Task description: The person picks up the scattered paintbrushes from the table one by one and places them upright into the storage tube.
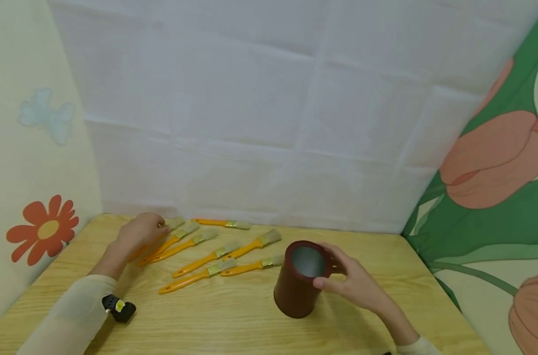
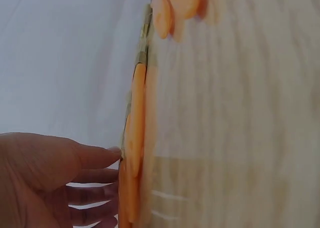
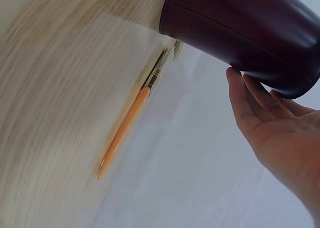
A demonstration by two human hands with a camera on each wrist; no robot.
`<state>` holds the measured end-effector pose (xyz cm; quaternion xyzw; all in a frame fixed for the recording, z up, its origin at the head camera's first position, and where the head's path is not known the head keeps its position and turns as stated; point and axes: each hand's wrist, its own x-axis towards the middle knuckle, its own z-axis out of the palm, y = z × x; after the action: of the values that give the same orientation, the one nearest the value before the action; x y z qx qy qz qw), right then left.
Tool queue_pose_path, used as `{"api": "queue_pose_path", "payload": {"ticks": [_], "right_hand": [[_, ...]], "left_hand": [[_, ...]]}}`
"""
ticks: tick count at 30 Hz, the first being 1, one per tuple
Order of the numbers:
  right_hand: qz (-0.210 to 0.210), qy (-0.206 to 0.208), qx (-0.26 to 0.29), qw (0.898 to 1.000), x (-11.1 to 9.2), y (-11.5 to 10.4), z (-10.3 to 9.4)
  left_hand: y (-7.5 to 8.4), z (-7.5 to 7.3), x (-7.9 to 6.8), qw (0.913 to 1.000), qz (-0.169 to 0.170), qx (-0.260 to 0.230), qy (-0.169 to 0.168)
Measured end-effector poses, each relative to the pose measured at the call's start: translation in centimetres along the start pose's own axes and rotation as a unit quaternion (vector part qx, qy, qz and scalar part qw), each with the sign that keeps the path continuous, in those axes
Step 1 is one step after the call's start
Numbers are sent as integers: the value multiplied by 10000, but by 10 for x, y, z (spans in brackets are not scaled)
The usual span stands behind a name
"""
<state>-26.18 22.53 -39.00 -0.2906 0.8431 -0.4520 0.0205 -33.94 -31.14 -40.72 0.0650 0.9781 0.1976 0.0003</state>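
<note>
At the back left of the table, my left hand (image 1: 141, 230) pinches the leftmost paintbrush (image 1: 145, 248) near its metal band. Thumb and fingertips meet that brush's edge in the left wrist view, where the hand (image 2: 40, 178) comes in from the left. Its orange handle lies close beside other paintbrushes (image 1: 173, 248). My right hand (image 1: 355, 281) holds a dark brown cylindrical cup (image 1: 295, 291) near its rim, thumb at the front and fingers on the far side. The cup stands upright on the table, its open mouth showing a grey inside.
Several more paintbrushes with orange handles and pale bristles lie between the hands, among them one near the back edge (image 1: 211, 222) and one close to the cup (image 1: 247, 268). A white sheet (image 1: 251, 123) hangs behind the wooden table (image 1: 198, 325); patterned walls flank both sides.
</note>
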Motion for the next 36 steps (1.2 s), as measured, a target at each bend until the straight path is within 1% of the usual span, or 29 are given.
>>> {"api": "queue_pose_path", "payload": {"ticks": [5, 11, 15, 20, 22, 25, 31, 33, 36], "right_hand": [[-122, -33, -77, 9999, 1, 2, 0], [-80, -58, -98, 9999, 3, 1, 0], [-32, -65, -84, 9999, 4, -1, 0], [-14, -85, -76, 9999, 2, -1, 1], [-29, -56, -80, 9999, 1, 0, 1], [-73, -10, -65, 10000, 1, 1, 2], [-156, -4, -73, 9999, 1, 1, 4], [-132, 28, -66, 9999, 1, 0, 5], [-21, 52, 83, 9999, 1, -1, 6]], "left_hand": [[-3, 5, 3, 9999, -10, -77, 148], [-6, 6, 3, 9992, 115, -262, 263], [-8, 6, 3, 9983, 256, -490, 182], [-10, 4, 2, 9954, 315, -898, -62], [-10, 3, 2, 9942, 312, -1030, -77], [-10, 0, 2, 9933, 387, -1088, 12], [-5, -11, 4, 9931, 671, -869, 407], [-1, -15, 3, 9932, 670, -794, 518], [9, -22, 0, 9932, 678, -755, 572]]}}
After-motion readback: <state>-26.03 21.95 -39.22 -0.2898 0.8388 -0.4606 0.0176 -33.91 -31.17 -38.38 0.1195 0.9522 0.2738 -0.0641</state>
